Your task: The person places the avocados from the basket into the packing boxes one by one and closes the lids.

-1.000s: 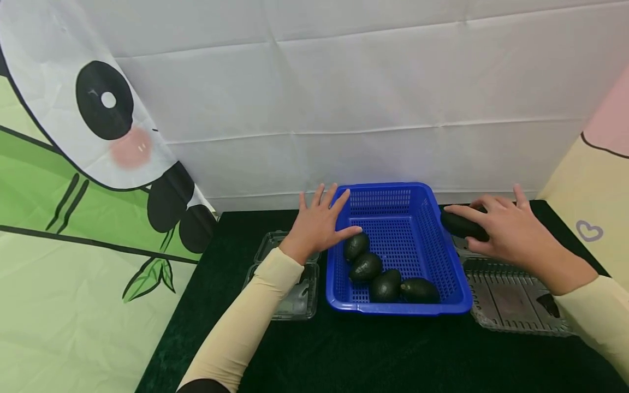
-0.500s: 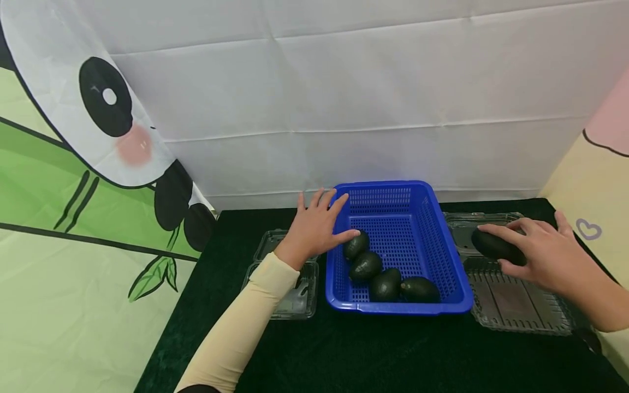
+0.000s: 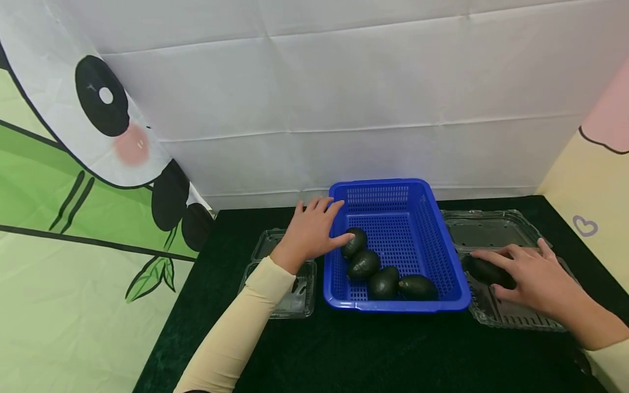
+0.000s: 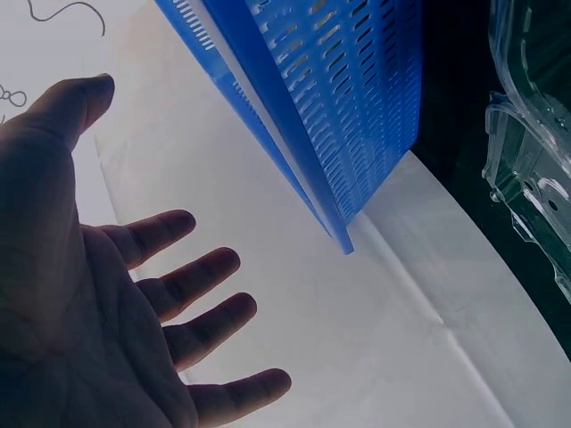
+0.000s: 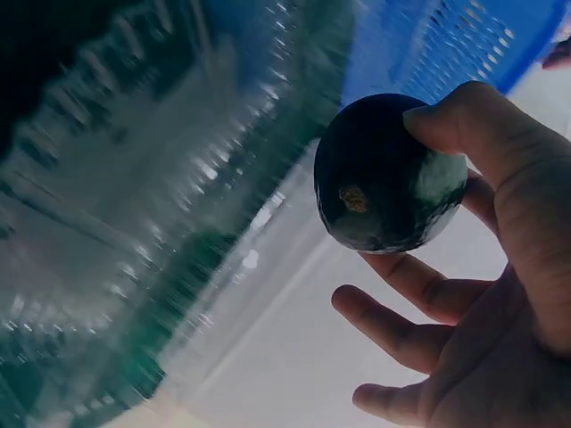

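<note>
At the right of the head view, the right hand (image 3: 533, 267) pinched a dark green, oval avocado (image 3: 488, 272) between thumb and fingers, its outer fingers spread free. The fruit hung over the lower half of an open, ribbed, clear plastic container (image 3: 508, 314). The step in hand looked like placing it; from there, setting it down would call for a gentle lowering and a release without rolling. Its long axis slanted from upper left to lower right, and its brown-scarred end faced the right wrist camera. At centre, the left hand (image 3: 309, 232), fingers spread and holding nothing, hovered by the left rim of a blue, slotted plastic basket (image 3: 393, 305) containing four more avocados (image 3: 364, 265).
</note>
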Motion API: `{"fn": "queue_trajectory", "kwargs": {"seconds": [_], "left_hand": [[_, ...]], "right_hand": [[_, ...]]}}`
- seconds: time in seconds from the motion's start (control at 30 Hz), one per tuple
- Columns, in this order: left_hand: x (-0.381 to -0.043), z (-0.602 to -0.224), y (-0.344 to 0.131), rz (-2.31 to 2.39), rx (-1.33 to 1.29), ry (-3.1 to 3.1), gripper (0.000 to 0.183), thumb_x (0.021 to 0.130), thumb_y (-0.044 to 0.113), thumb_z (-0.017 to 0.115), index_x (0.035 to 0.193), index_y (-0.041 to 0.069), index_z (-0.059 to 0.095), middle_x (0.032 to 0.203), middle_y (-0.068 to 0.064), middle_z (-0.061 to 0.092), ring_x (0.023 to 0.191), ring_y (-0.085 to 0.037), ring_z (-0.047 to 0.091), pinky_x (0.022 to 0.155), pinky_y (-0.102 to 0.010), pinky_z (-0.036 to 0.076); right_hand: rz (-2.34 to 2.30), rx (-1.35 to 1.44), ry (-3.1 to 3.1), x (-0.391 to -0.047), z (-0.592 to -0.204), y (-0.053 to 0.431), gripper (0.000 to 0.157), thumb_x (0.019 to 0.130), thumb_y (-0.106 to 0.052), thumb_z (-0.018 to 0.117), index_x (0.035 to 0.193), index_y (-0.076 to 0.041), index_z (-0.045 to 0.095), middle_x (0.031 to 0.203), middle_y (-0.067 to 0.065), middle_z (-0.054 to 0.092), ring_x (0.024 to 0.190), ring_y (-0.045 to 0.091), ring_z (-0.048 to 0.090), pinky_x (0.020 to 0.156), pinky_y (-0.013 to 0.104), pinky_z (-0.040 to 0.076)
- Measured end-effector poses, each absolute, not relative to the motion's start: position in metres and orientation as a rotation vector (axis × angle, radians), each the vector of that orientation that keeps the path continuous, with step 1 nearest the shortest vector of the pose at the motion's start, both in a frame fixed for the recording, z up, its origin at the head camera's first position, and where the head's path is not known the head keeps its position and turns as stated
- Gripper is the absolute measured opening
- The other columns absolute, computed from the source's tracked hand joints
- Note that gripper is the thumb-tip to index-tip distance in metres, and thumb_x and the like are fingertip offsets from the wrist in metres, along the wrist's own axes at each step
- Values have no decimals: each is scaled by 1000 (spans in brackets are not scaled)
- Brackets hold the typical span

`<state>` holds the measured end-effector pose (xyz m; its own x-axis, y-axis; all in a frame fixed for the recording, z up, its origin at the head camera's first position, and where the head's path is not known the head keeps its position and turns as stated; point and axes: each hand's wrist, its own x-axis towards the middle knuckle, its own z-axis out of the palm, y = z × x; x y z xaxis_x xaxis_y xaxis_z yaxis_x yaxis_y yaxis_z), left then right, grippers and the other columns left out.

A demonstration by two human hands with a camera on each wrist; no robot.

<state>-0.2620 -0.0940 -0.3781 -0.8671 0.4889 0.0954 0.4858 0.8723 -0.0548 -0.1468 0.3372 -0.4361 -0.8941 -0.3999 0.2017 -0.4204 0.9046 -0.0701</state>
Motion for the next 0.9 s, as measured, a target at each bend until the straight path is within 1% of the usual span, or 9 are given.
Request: {"fn": "queue_trajectory", "kwargs": {"seconds": [0.13, 0.2, 0.33, 0.47, 0.7, 0.9], "left_hand": [[-261, -378, -94, 27, -771, -2943, 85, 95, 72, 53, 161, 21, 38, 161, -10, 39, 148, -34, 37, 117, -66, 26], [-261, -379, -95, 24, -771, -2949, 84, 95, 72, 53, 160, 21, 39, 161, -11, 39, 147, -34, 37, 117, -65, 27], [-261, -380, -95, 15, -772, -2954, 84, 94, 71, 54, 160, 21, 40, 161, -11, 40, 146, -34, 39, 117, -64, 28], [-262, -382, -96, 6, -771, -2954, 83, 95, 71, 55, 159, 20, 41, 160, -11, 40, 146, -34, 39, 117, -64, 29], [-262, -384, -97, -5, -771, -2956, 82, 95, 70, 55, 159, 20, 41, 161, -10, 40, 146, -34, 40, 116, -63, 29], [-263, -385, -99, 4, -772, -2948, 82, 95, 70, 55, 159, 20, 41, 160, -10, 41, 145, -33, 40, 116, -62, 31]], "right_hand": [[201, 662, -2910, -146, -447, 339, 72, 76, -24, 90, 141, -21, 60, 110, 19, 67, 100, 49, 65, 103, 86, 14], [208, 651, -2943, -146, -451, 339, 72, 77, -25, 90, 142, -21, 60, 110, 18, 67, 100, 48, 65, 102, 86, 17], [216, 613, -3009, -147, -454, 338, 70, 79, -27, 87, 143, -20, 59, 112, 18, 66, 102, 48, 65, 101, 86, 18], [244, 606, -3030, -149, -456, 340, 69, 80, -26, 86, 143, -19, 59, 112, 20, 66, 102, 50, 64, 102, 87, 15], [241, 610, -3055, -150, -461, 342, 68, 81, -26, 86, 143, -21, 58, 116, 23, 66, 106, 53, 62, 97, 87, 21], [232, 611, -3075, -150, -460, 341, 67, 82, -27, 86, 143, -20, 59, 121, 26, 65, 110, 56, 61, 95, 87, 23]]}}
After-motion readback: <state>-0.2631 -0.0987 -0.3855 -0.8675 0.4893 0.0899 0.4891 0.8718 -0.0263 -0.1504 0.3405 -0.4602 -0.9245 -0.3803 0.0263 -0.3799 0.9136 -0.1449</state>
